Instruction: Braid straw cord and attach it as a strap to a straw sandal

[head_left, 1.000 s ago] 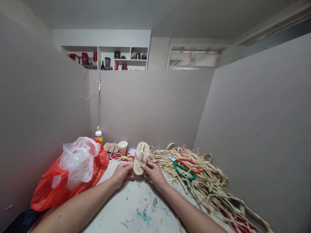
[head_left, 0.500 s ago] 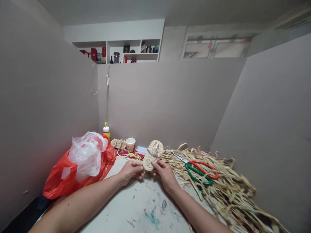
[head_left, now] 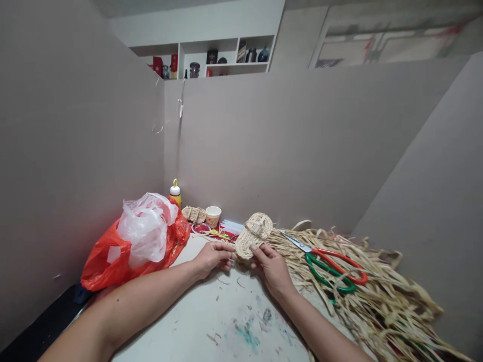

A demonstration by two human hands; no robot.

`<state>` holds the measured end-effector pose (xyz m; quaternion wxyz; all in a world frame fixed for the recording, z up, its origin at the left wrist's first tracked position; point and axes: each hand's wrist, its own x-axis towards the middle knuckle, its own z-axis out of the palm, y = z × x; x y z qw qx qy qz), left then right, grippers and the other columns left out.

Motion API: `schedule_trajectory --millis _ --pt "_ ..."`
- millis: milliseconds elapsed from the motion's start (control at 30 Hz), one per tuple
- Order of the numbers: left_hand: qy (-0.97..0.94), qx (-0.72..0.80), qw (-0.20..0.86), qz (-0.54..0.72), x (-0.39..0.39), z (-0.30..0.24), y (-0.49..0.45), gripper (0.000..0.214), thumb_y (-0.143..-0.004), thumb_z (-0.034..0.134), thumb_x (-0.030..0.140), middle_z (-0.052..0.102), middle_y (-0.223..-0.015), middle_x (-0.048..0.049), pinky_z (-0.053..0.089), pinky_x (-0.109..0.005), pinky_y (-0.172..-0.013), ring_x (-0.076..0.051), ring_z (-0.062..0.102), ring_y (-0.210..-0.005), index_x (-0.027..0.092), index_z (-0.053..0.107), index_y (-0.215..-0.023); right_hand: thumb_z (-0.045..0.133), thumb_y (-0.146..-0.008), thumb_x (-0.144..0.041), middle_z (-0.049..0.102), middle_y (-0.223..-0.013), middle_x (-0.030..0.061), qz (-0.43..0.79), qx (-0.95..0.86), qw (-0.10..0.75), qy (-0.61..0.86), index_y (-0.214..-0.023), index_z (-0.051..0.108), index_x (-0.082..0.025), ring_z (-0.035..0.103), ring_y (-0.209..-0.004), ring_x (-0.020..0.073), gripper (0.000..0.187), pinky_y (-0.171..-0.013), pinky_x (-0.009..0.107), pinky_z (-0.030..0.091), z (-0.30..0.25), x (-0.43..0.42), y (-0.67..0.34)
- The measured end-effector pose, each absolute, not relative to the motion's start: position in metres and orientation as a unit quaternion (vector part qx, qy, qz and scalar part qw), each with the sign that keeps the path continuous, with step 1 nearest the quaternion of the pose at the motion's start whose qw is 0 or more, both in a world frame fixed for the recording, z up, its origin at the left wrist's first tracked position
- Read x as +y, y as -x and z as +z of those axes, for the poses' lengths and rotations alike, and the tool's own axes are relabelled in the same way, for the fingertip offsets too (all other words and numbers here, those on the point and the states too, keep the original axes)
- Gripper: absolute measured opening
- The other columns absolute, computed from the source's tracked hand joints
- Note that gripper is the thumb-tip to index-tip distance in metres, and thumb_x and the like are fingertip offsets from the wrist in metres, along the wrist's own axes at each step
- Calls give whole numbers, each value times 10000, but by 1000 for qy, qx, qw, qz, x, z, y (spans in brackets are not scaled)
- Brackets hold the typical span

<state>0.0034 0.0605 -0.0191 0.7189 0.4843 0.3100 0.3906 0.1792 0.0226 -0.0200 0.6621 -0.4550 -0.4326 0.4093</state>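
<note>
A small woven straw sandal (head_left: pixel 254 234) with a band across its wider end is held up above the table, tilted to the right. My right hand (head_left: pixel 272 265) grips its narrow end, thumb on top and fingers behind. Close against the left edge of that end, my left hand (head_left: pixel 214 259) has its thumb and forefinger pinched together; whatever lies between them is too small to make out. Another woven straw sandal (head_left: pixel 194 214) lies at the back, beside a paper cup (head_left: pixel 213 217).
Long dry straw strips (head_left: pixel 381 286) cover the table's right side, with red-and-green-handled scissors (head_left: pixel 332 264) on top. A red plastic bag (head_left: pixel 103 266) with a clear bag (head_left: pixel 145 234) is at left. Behind stands a yellow bottle (head_left: pixel 175 193). Paint stains mark the white tabletop (head_left: pixel 211 311).
The view has swung left and tilted down, so everything sits further right and mostly higher. My right hand still holds the sandal; the left stays pinched at its narrow end.
</note>
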Motion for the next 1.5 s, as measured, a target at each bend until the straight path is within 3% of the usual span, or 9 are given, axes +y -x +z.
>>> schedule_trajectory --millis 267,467,700,833,1033,1133,1267,1367,1500 --pt "-492 311 710 396 62 -19 -4 265 -612 754 224 570 -559 17 467 -218 -460 -77 523 -444 103 644 -821 783 -611 -435 607 -614 -1 419 -435 658 450 -647 625 -162 490 -493 113 318 -433 223 412 -19 22 -178" --pt "-514 266 735 353 52 -7 -2 469 -552 788 204 676 -863 -63 505 -240 -561 -118 620 -623 132 673 -1001 786 -607 -419 607 -617 -1 430 -434 653 447 -658 642 -154 472 -489 102 306 -429 216 399 -16 19 -174" --pt "-533 274 722 346 50 -16 -8 345 -554 809 363 619 -576 -23 472 -251 -514 -102 555 -471 111 613 -685 790 -617 -409 590 -571 -12 435 -434 649 449 -625 605 -152 460 -449 87 317 -425 208 392 -19 20 -175" --pt "-533 300 696 377 54 -18 -9 361 -538 803 380 577 -516 8 437 -236 -461 -90 511 -418 128 575 -660 785 -622 -418 588 -579 -14 423 -430 658 450 -637 592 -159 466 -453 96 324 -427 217 396 -20 21 -178" --pt "-519 358 632 450 63 -16 -5 333 -697 667 414 468 -438 55 332 -190 -375 -57 405 -344 164 485 -573 779 -623 -433 547 -553 -35 407 -430 668 451 -593 556 -172 469 -460 92 344 -428 209 400 -16 20 -177" --pt "-515 375 604 479 66 -15 -4 217 -638 728 285 560 -572 32 344 -179 -398 -48 444 -395 148 562 -670 772 -631 -446 564 -558 -29 409 -441 660 450 -609 571 -171 476 -461 92 341 -422 206 406 -15 18 -174" --pt "-515 374 589 498 64 -10 -4 318 -640 738 269 630 -860 -20 390 -172 -441 -55 523 -520 159 632 -919 767 -643 -452 586 -552 -19 413 -461 643 452 -632 591 -163 486 -447 90 338 -412 201 409 -15 17 -172" --pt "-535 345 610 472 61 -5 -5 316 -722 671 425 607 -719 -21 416 -192 -449 -82 529 -514 127 650 -826 772 -635 -453 584 -541 -23 419 -477 626 453 -681 627 -161 480 -437 93 328 -402 205 409 -15 16 -170" --pt "-562 309 632 435 57 -3 -6 368 -667 727 461 594 -606 -15 445 -219 -474 -94 520 -482 103 672 -728 777 -628 -454 615 -580 -11 434 -500 598 451 -769 681 -160 492 -446 99 340 -410 214 423 -14 15 -168"
